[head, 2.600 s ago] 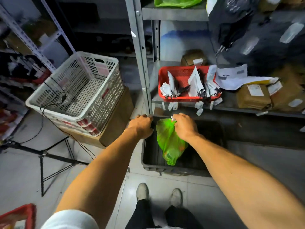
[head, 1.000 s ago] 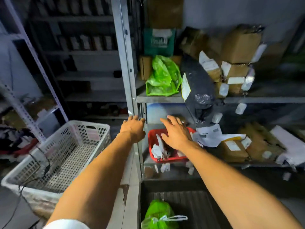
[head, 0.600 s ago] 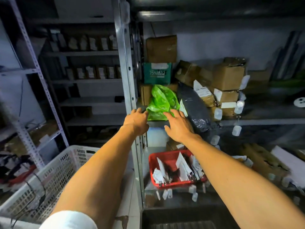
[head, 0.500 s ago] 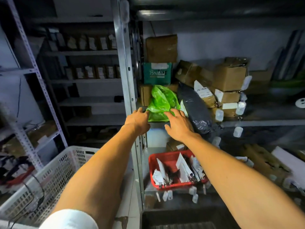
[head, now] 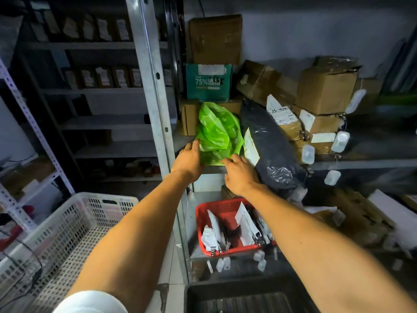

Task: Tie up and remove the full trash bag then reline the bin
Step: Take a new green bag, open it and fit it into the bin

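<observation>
Both hands were up at the green liner bag (head: 217, 134) on the mid shelf (head: 361, 163). Left hand (head: 189, 158): grip spread, fingers straight, touching the bag's left lower edge. Right hand (head: 240, 172): fingers loosely extended at the bag's near bottom edge, touching or just short of it, can't tell which; no pinch visible.

The bag sat crumpled, leaning against the cardboard boxes (head: 214, 39) behind, with a black parcel (head: 273, 152) touching its right side and the steel upright (head: 150, 86) just left of it.

Dark bin (head: 239, 299) was on the floor, near bottom of view; only ribbed base showed, tied bag not in view.

Judgement: step in hand is fetching the new liner. To do it well: close both grips on the plastic itself, not the parcel's label beside it; lift up and toward the body so the parcel doesn't slide off the shelf edge. Thin film will snag on the upright's holes, so keep clear. Then shake open over the bin.

Red basket (head: 216, 208) sat one shelf below; white crate (head: 67, 224) at left.
</observation>
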